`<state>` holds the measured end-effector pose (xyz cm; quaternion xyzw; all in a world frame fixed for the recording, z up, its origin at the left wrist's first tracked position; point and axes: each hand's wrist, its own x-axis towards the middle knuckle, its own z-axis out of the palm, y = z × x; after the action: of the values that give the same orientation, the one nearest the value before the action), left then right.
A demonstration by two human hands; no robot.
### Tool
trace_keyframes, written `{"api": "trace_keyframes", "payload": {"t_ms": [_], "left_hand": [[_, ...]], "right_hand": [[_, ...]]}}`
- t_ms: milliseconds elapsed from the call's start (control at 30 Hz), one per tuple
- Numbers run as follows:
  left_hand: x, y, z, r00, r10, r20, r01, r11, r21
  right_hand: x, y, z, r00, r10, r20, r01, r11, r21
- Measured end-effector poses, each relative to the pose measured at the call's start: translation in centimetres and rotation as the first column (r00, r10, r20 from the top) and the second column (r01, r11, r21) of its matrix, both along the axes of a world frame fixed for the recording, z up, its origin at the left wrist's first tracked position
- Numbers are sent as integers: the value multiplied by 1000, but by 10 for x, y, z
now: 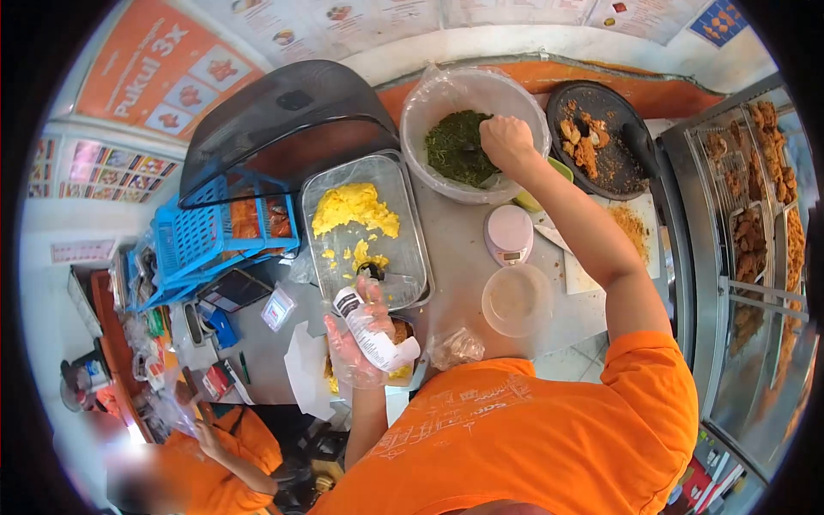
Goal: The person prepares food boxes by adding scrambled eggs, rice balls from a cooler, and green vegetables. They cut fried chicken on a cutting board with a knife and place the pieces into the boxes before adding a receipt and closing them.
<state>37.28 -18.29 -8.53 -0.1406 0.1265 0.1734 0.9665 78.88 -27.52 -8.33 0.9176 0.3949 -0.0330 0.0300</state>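
My left hand [359,330], in a clear plastic glove, holds a curled white printed paper slip [375,333]. Under it is an open white takeaway box [306,369] with yellow and brown food, partly covered by the hand. Just beyond, a clear tray [415,219] holds crumbly yellow food [354,210] and a black-headed spoon [371,271]. My right hand [506,142] is bare and closed in a fist over a large plastic-lined tub [532,107]. Chopped green leaves [455,146] fill its bottom. Whatever the fist grips is mostly hidden; something dark shows beside it.
Right of the tub stand a stone mortar [631,172] with brown paste, a kitchen scale [509,233], a round clear container [517,299] and a cutting board [588,279] with a knife. A glass cabinet of fried food is far right. Blue baskets [189,245] and another person [215,455] are left.
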Motion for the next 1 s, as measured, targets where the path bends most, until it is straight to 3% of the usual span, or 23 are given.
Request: {"api": "trace_keyframes", "payload": {"t_ms": [100,200,267,333,400,433,500,600,667,767,900,933,1000], "left_hand": [[8,8,-9,1000,23,12,-22,996,-81],[19,11,-7,999,49,-9,-50,987,-154],[25,12,-3,999,14,-36,-19,991,-131],[30,15,-3,998,20,-54,-25,994,-110],[30,16,-2,998,8,-56,-9,1000,-23],[28,14,0,998,17,-61,-19,999,-26],[28,14,4,994,49,-103,-53,998,-43],[25,16,2,997,28,-73,-27,999,19],[21,16,8,996,50,-72,-49,999,16],[9,20,9,995,90,-40,-89,996,30],[-11,24,13,989,145,21,-145,988,50],[-18,23,15,986,165,36,-167,984,63],[-34,23,18,976,217,10,-217,973,79]], "right_hand": [[-3,-11,19,999,-34,5,34,998,56],[-5,-11,13,995,82,-50,-79,995,53],[-6,-6,-2,968,204,-143,-220,970,-107],[-4,-10,-7,951,234,-204,-258,961,-103],[0,-9,0,820,315,-478,-391,918,-66],[2,-9,6,815,321,-483,-400,914,-66],[12,-9,16,711,245,-659,-314,949,14],[26,-17,12,659,192,-728,-185,979,90],[30,-22,11,675,194,-712,-158,980,118],[30,-27,32,683,93,-724,11,990,138],[38,-39,35,724,87,-685,69,978,197],[39,-42,37,722,96,-685,52,980,192],[37,-46,41,652,11,-758,185,967,173]]}}
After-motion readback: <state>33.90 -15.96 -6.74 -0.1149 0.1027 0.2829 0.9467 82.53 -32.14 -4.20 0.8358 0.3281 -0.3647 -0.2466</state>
